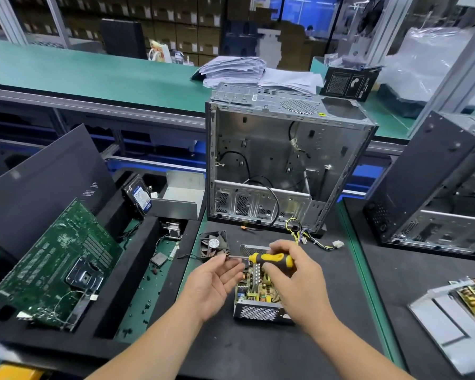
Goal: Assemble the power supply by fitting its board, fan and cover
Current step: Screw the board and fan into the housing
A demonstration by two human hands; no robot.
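Head view: open power supply beneath screwdriver-holding right hand.

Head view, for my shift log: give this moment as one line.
right hand: grips screwdriver | left hand: fingertips at its tip | power supply: board in, cover off | fan: loose on mat
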